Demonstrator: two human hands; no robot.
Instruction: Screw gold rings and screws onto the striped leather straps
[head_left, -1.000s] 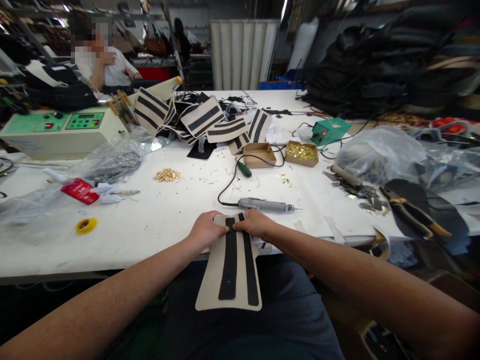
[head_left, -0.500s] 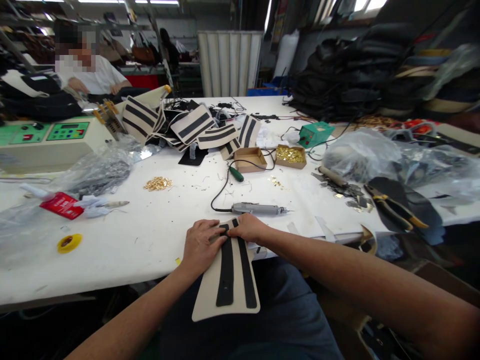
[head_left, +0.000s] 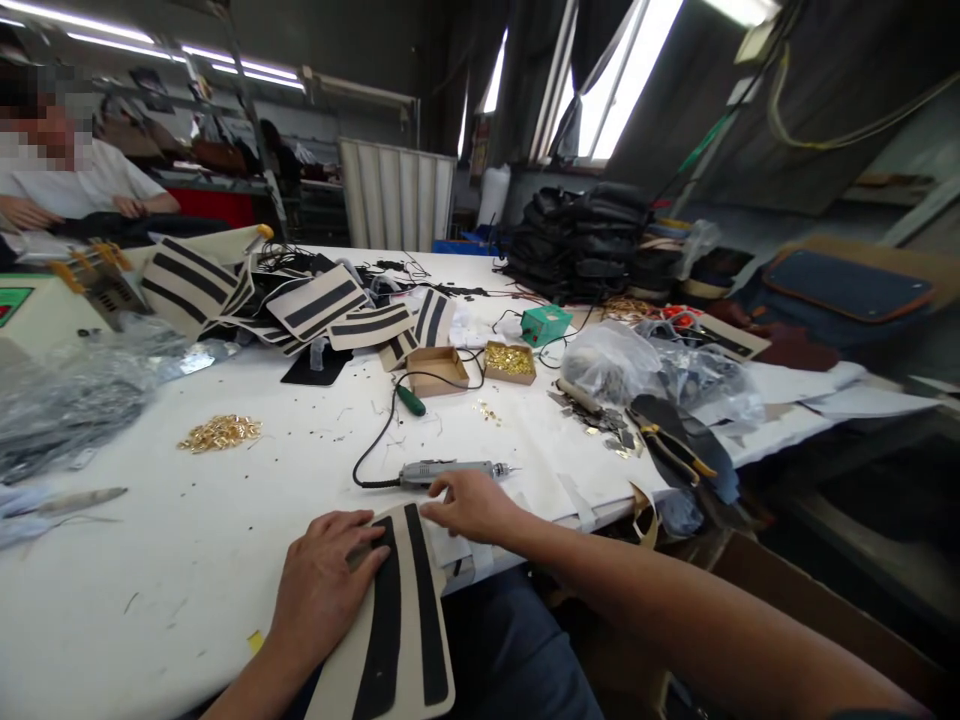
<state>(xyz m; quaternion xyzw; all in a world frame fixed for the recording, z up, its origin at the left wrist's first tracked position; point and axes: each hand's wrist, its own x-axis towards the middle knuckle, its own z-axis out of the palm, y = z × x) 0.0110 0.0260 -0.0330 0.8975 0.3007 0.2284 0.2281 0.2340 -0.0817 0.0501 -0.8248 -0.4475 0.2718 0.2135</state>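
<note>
My left hand [head_left: 330, 575] presses on a beige panel [head_left: 401, 590] with two black strips, its thumb and fingers on the left strip. The panel lies at the table's front edge and its lower end reaches over my lap. My right hand [head_left: 476, 508] is off the panel, just right of its top end, with thumb and index finger apart and nothing seen between them. Directly behind that hand lies a grey electric screwdriver [head_left: 442, 472], its bit pointing right and its black cord on the left. The right hand's fingers partly cover its lower side; contact is unclear.
Behind lie a pile of striped panels [head_left: 315, 305], an open cardboard box [head_left: 437, 372], a box of gold pieces [head_left: 510, 362] and a green box [head_left: 545, 325]. Gold pieces [head_left: 221, 434] lie left; pliers [head_left: 675, 452] and plastic bags [head_left: 607, 360] right. A person [head_left: 82, 190] sits far left.
My right hand has let go of the panel's top end and moved right, near the screwdriver. My left hand stays on the panel. The view has swung right.
</note>
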